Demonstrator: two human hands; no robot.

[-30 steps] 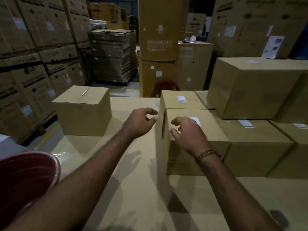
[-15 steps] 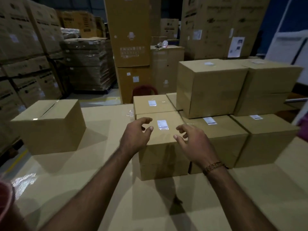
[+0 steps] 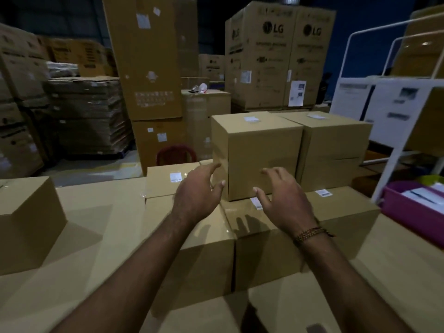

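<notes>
Several plain cardboard boxes stand on a cardboard-covered table [image 3: 96, 227]. An upper box [image 3: 259, 150] sits on top of a lower row of boxes [image 3: 264, 251]. My left hand [image 3: 197, 195] hovers at the upper box's lower left corner, fingers spread and holding nothing. My right hand [image 3: 283, 200], with a beaded bracelet on the wrist, reaches toward the box's front face, fingers spread and empty. I cannot tell whether either hand touches the box.
A second upper box [image 3: 334, 150] stands to the right. A lone box [image 3: 26, 224] sits at the left. A purple bin [image 3: 408, 212] and a white metal rack [image 3: 394, 159] are at the right. Tall LG cartons [image 3: 276, 56] and stacked pallets fill the background.
The view has swung right and up. Both hands have risen from the lower front box toward the upper box, still empty.
</notes>
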